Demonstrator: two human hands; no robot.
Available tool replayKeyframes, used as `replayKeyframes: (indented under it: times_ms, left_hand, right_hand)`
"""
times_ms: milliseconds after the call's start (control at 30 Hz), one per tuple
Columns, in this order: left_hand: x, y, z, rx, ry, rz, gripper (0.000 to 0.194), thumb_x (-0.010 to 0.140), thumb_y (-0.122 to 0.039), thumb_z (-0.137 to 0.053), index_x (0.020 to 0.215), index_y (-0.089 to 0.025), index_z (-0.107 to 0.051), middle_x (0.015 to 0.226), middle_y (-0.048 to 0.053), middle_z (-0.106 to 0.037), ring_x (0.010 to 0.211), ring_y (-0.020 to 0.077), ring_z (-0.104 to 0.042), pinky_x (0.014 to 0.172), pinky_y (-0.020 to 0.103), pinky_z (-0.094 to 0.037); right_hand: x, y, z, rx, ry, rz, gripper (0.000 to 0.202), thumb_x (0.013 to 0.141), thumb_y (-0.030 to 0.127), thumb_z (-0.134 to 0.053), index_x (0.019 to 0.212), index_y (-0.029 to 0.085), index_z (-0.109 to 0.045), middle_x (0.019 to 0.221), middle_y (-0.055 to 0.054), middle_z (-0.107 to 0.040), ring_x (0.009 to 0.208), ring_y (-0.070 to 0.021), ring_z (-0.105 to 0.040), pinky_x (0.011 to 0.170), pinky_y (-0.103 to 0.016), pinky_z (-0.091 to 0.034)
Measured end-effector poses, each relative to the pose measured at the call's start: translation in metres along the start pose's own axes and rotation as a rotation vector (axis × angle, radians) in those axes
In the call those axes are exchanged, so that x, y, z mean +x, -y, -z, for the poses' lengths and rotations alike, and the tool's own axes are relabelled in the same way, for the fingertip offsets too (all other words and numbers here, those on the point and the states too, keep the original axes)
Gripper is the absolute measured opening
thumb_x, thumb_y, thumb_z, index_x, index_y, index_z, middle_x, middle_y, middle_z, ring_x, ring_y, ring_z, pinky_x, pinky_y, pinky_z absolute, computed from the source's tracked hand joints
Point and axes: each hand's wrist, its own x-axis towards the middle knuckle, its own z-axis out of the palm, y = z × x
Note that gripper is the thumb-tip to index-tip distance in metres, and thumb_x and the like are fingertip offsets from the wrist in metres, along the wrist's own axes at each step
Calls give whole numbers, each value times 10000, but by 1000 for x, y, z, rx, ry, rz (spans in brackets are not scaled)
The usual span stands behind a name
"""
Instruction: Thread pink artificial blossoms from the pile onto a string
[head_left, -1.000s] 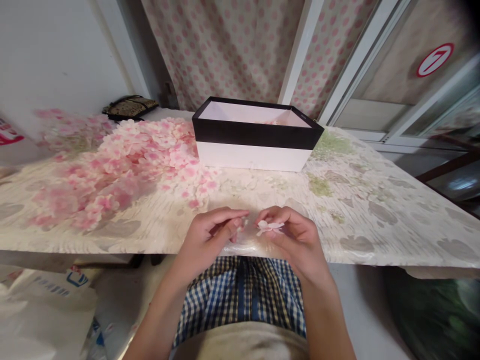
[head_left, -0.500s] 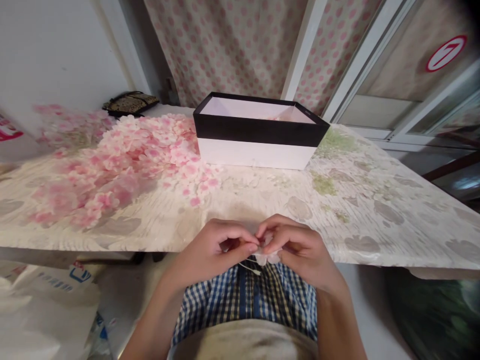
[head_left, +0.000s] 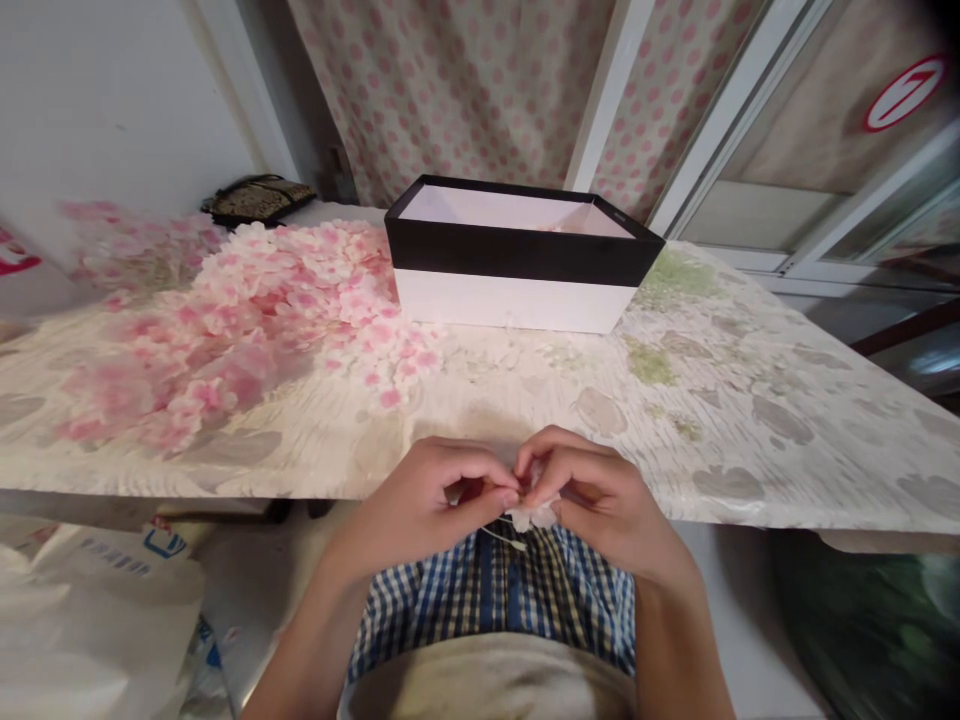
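Note:
At the table's front edge, above my lap, my left hand (head_left: 442, 505) and my right hand (head_left: 596, 495) meet fingertip to fingertip. Between them is a pale pink artificial flower (head_left: 534, 514), its petals partly covered by my right fingers. My left thumb and forefinger pinch at the flower's base, where a thin light-green stem (head_left: 504, 538) with a small bud-like tip hangs out below. The exact join under the fingertips is hidden. A large heap of pink and white artificial blossoms (head_left: 300, 290) lies to the left on the table.
Behind my hands stands a white box with a black rim (head_left: 517, 255), open at the top. A dark patterned pouch (head_left: 259, 200) sits at the back left. The patterned tablecloth (head_left: 720, 420) covers the table. A white bag (head_left: 97, 620) is on the lower left.
Both hands stay nearly in place, fingertips still together on the flower. The stem tip has shifted slightly to the right. The view has tilted a little.

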Motion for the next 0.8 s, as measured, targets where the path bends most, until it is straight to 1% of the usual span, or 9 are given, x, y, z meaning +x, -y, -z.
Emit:
replayKeyframes:
  times_ms: [233, 400, 500, 567, 600, 633, 700, 733, 800]
  left_hand:
    - [4, -1, 1, 64, 65, -25, 126, 899, -138, -563, 799, -156, -638, 756, -4, -634, 658, 92, -557, 598, 191, -395]
    - [5, -2, 1, 122, 73, -51, 132, 885, -119, -564, 777, -159, -628, 741, -4, -633, 669, 103, -563, 631, 208, -406]
    - [4, -2, 1, 109, 81, -43, 131, 867, -93, -562, 778, -162, -628, 753, -4, -646, 667, 101, -568, 626, 203, -410]
    - [4, -2, 2, 67, 82, -25, 131, 868, -93, -560, 784, -162, -635, 761, -4, -652, 671, 98, -570, 619, 196, -412]
    - [4, -3, 1, 40, 65, -11, 129, 876, -108, -559, 794, -163, -643, 764, -3, -654, 668, 98, -569, 611, 193, -412]
    - [4, -3, 1, 16, 22, 7, 130, 888, -132, -557, 806, -165, -653, 765, -2, -655, 662, 98, -565, 598, 192, -410]
    - [6, -3, 1, -8, -125, 45, 137, 912, -196, -555, 843, -172, -672, 764, -1, -654, 648, 102, -555, 574, 193, -404]
    - [7, -3, 1, -3, -210, 66, 143, 920, -227, -555, 872, -179, -680, 767, -1, -653, 649, 107, -554, 567, 196, -404]
    - [12, -2, 1, 51, -355, 98, 158, 932, -267, -546, 945, -191, -685, 790, 4, -650, 682, 121, -568, 592, 209, -425]
  right_hand:
    - [1, 1, 1, -69, 49, -39, 227, 816, -5, -603, 757, 206, -661, 917, -3, -578, 795, -105, -592, 643, -229, -439]
    - [6, 4, 3, -97, 92, -58, 218, 822, 10, -597, 737, 206, -640, 879, 2, -575, 764, -102, -576, 638, -230, -444]
    - [8, 4, 1, -102, 99, -60, 174, 832, 61, -629, 743, 209, -638, 861, 2, -578, 754, -107, -572, 637, -236, -449]
    - [7, 4, -1, -60, 76, -52, 134, 829, 102, -664, 760, 214, -637, 847, 2, -577, 754, -111, -577, 643, -236, -460]
    - [7, 4, -2, -31, 50, -51, 112, 823, 122, -680, 790, 220, -637, 854, 0, -580, 766, -117, -584, 654, -240, -472]
    - [7, 4, -1, -12, 6, -51, 102, 818, 143, -693, 833, 227, -637, 873, -4, -587, 789, -126, -594, 671, -247, -486]
    - [8, 4, 4, -61, -149, -46, 126, 819, 177, -693, 910, 237, -629, 919, -15, -609, 845, -149, -611, 727, -275, -509]
    - [10, 5, 9, -155, -248, -43, 122, 830, 179, -673, 927, 235, -625, 935, -22, -620, 857, -158, -614, 750, -290, -512]
    - [17, 7, 23, -468, -405, -68, 85, 852, 152, -611, 905, 216, -626, 932, -36, -640, 840, -173, -613, 774, -321, -503]
